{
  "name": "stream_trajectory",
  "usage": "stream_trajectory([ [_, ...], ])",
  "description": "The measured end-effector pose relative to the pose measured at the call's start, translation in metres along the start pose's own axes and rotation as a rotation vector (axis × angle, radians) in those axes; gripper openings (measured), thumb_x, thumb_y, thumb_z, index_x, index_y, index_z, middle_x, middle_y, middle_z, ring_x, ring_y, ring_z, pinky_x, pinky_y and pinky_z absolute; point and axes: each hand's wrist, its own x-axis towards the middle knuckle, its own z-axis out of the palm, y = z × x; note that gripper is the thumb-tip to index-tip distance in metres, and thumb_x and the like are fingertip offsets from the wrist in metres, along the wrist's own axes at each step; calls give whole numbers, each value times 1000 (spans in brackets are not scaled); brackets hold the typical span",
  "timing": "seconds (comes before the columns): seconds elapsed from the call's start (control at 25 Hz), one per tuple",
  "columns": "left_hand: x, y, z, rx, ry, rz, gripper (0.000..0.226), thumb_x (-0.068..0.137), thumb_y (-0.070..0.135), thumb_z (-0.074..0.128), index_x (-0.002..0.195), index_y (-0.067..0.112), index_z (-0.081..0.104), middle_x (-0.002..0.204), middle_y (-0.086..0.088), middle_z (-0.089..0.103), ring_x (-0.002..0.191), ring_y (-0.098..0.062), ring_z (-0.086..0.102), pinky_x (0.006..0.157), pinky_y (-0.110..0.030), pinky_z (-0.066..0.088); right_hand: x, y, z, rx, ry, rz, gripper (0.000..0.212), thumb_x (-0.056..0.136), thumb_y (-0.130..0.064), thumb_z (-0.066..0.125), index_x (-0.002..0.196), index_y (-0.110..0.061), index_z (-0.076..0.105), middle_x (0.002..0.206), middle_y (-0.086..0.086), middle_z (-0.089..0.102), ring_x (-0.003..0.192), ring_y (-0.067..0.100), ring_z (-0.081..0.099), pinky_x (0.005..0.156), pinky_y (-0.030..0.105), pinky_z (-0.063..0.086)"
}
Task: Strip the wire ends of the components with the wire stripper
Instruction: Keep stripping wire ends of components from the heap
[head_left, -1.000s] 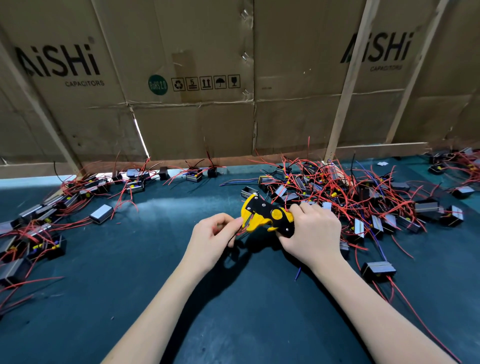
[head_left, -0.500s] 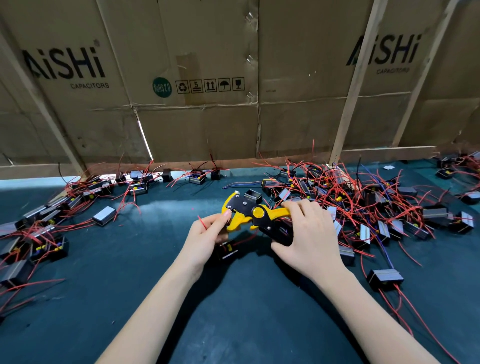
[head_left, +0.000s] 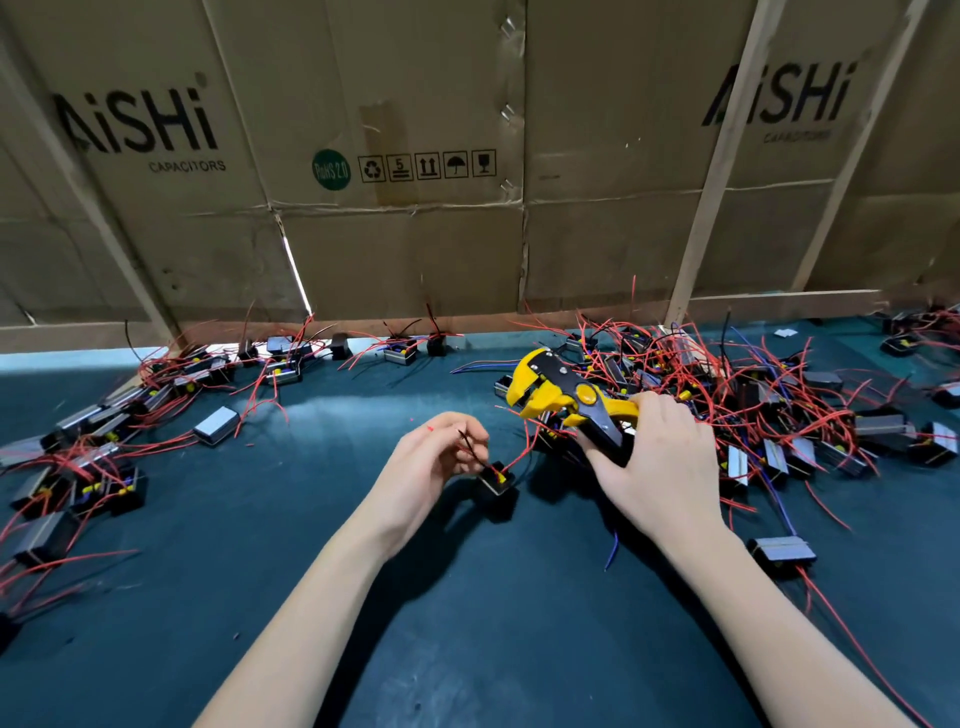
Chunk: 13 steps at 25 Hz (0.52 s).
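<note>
Stripper now pulled right, clear of the wire; right hand grips its handles. Left fingers pinch the component's wire above the desk. End probably stripped; we can't confirm.

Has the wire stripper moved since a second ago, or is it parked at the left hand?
Yes. The wire stripper, in the right hand's grip, has swung right, away from the left hand, toward the red-wire pile.

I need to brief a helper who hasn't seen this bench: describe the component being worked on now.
On the green table, between the hands, sits a small black component. The left hand pinches its dark wire. Unlike the piled ones, it lies alone.
</note>
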Motion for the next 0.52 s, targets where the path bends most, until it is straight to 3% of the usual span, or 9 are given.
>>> stream_trajectory([
  [0.16,-4,-5,-2,75,-96,13,24,99,-1,42,88,0,64,90,-8,67,85,-16,61,82,-23,50,1,5,4,-9,12,-5,61,75,-57,72,99,-4,58,87,12,60,85,36,58,72,42,40],
  [0.28,-6,-9,-7,202,-100,65,17,96,4,55,102,3,71,101,-9,73,95,-18,67,90,-25,52,0,3,6,-3,-9,-17,59,77,-58,69,100,-5,57,89,11,60,87,35,59,72,42,40],
  [0.4,-6,-8,-7,102,-22,46,19,91,3,62,109,6,68,95,-17,75,81,-17,69,78,-22,55,0,2,7,9,-21,-11,58,77,-60,65,99,-6,57,90,9,60,89,34,58,73,42,38],
  [0.52,-5,-5,-5,74,105,66,6,82,15,71,87,13,70,81,-11,75,66,-9,61,65,-13,48,-2,1,7,-11,-5,-8,59,75,-59,68,99,-6,57,90,10,60,88,34,57,73,42,38],
])
